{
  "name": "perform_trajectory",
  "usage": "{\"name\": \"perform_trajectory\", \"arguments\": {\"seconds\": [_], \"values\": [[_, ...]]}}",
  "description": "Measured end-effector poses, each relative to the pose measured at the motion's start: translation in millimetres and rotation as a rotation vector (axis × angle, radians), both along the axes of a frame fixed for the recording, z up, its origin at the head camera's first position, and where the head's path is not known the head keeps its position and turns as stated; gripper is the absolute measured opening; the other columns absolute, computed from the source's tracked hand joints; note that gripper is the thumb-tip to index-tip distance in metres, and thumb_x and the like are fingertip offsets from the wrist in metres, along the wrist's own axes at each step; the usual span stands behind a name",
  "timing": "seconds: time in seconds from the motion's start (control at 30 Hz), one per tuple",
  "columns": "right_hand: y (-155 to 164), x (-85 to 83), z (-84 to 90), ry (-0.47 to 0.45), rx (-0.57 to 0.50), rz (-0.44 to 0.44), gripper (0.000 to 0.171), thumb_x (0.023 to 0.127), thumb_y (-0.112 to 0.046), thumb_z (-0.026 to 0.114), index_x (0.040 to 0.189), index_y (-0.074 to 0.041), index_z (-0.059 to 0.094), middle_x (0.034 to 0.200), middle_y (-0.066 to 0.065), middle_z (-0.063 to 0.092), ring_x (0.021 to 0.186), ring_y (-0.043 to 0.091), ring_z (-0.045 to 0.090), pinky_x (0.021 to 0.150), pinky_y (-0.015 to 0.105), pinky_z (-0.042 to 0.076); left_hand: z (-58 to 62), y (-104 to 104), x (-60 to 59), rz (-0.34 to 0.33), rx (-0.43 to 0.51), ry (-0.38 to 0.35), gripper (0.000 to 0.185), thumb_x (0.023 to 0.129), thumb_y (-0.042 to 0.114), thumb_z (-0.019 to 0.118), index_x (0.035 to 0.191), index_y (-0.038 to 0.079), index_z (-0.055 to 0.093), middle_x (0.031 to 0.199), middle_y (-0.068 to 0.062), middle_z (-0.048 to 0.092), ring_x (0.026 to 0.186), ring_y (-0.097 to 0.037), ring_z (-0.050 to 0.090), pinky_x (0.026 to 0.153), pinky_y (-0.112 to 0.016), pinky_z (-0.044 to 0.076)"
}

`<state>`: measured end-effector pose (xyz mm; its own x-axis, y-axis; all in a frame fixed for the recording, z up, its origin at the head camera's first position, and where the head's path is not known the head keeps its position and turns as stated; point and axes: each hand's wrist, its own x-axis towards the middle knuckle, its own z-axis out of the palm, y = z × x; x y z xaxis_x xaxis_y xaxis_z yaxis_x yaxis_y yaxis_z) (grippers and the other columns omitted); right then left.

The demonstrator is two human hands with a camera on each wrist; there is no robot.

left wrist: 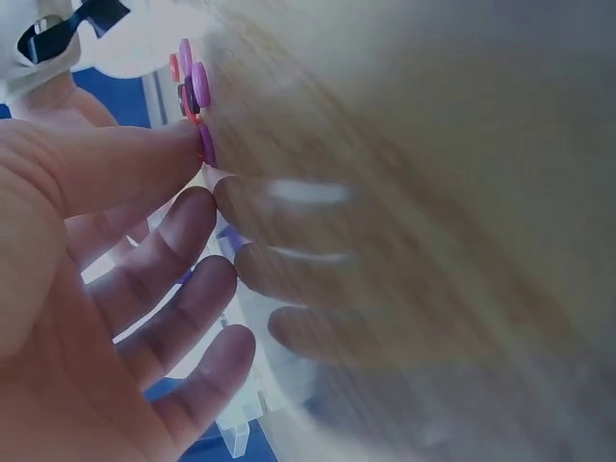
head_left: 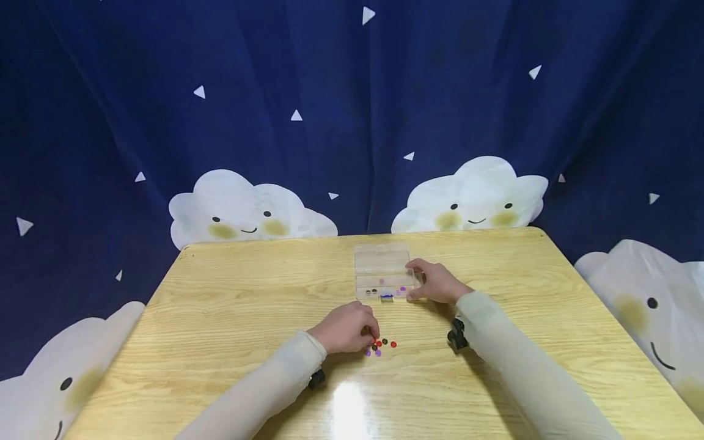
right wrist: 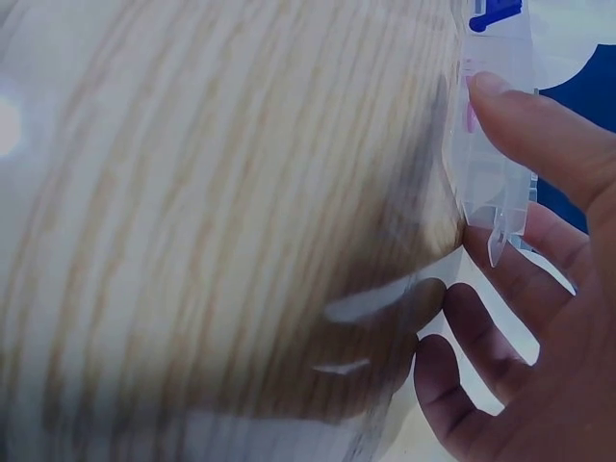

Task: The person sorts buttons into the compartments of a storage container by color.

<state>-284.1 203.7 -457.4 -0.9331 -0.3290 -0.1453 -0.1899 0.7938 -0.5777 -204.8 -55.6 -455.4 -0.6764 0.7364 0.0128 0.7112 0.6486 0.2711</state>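
Note:
A clear plastic compartment box (head_left: pixel 381 269) lies open on the wooden table (head_left: pixel 231 305), with a few small coloured discs in its front cells and a blue latch (head_left: pixel 387 297). My right hand (head_left: pixel 415 280) grips the box's right side. In the right wrist view its thumb (right wrist: pixel 539 125) presses on the box (right wrist: pixel 496 144) and its fingers curl behind it. A small pile of red, purple and dark discs (head_left: pixel 379 346) lies nearer me. My left hand (head_left: pixel 371 335) rests over the pile. Its thumb tip (left wrist: pixel 178 144) touches a purple disc (left wrist: pixel 206 144) and its fingers lie fairly straight on the table.
A dark blue curtain (head_left: pixel 330 122) with white cloud faces hangs behind and beside the table. Black camera mounts sit at my right wrist (head_left: pixel 456 335) and my left wrist (head_left: pixel 316 379). A bright glare spot (head_left: pixel 348 409) marks the table's near edge.

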Motion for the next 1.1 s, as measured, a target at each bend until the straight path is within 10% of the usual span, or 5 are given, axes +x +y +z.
{"name": "perform_trajectory", "arguments": {"seconds": [1.1], "values": [[-1.0,0.9,2.4,-0.003,0.021,-0.008,0.075,0.081,-0.028,0.082,0.143,-0.011,0.045,0.145,0.024,0.051,0.131,0.043,0.05,0.109,0.056,0.041,1.2,-6.4,-1.2,-0.005,0.0,-0.02,0.012,0.088,0.019,0.072,0.076,0.022,0.074,0.087,0.01,0.066,0.082,-0.006,0.051,0.077,-0.02,0.047]]}}
